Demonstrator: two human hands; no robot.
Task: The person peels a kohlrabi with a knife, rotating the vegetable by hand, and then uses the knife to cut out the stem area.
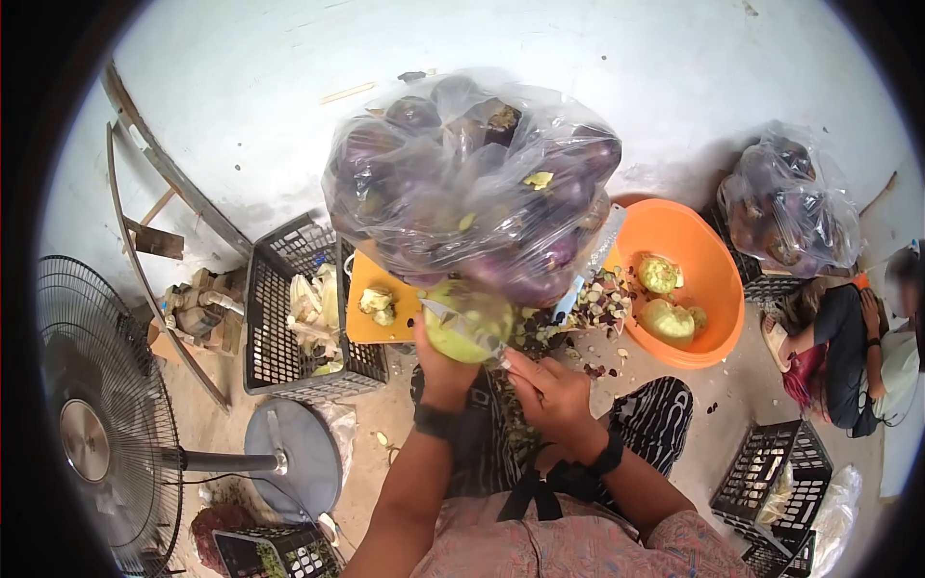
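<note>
Left hand (445,374), fingers mostly hidden, cups a round, pale-green vegetable (451,345); right hand's (557,397) fingers wrap a silver-bladed knife (464,328). Keep left thumb clear.

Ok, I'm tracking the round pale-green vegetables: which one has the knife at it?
The vegetable in the left hand, knife across it; the others lie on the yellow board and in the orange basin.
</note>
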